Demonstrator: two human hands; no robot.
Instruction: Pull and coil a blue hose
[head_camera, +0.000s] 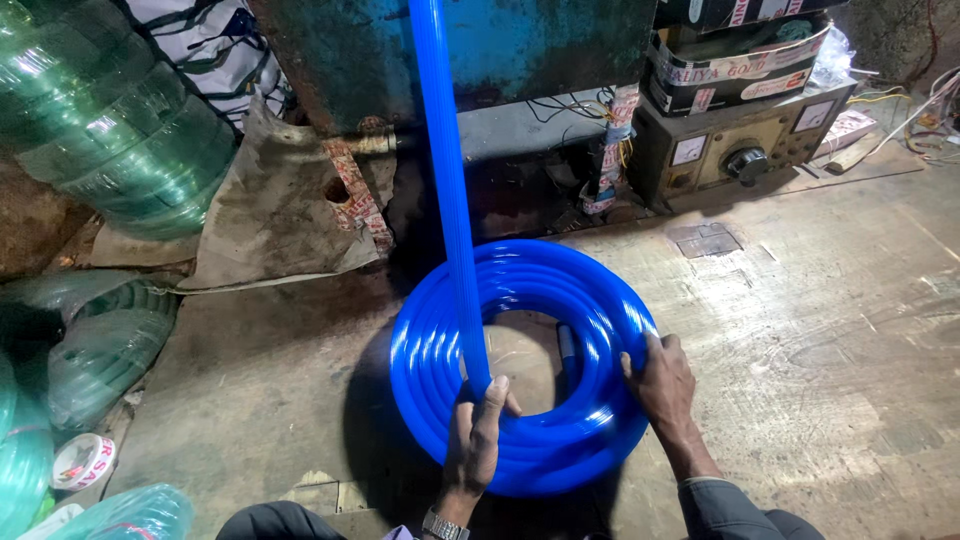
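The left hand (478, 430) is reaching forward with the palm turned inward, its fingers curling closed and the thumb pointing up; a watch is sitting on the wrist. The right hand (660, 385) is lying flat, palm down, fingers spreading slightly, forearm stretching back.

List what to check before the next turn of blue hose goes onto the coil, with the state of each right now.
1. Left hand grips the incoming hose: ok, fingers wrapped round it just above the coil.
2. Right hand steadies the blue coil: ok, it rests on the outer right edge.
3. Coil lies flat on the floor: ok, turns stacked evenly.
4. Incoming hose free of kinks: ok in the visible run; above the top edge, cannot tell.
5. Inner hose end tucked inside the ring: ok, it shows at the inner right.
6. Space around the coil: ok on the right; green hose rolls lie off to the left, apart from it.
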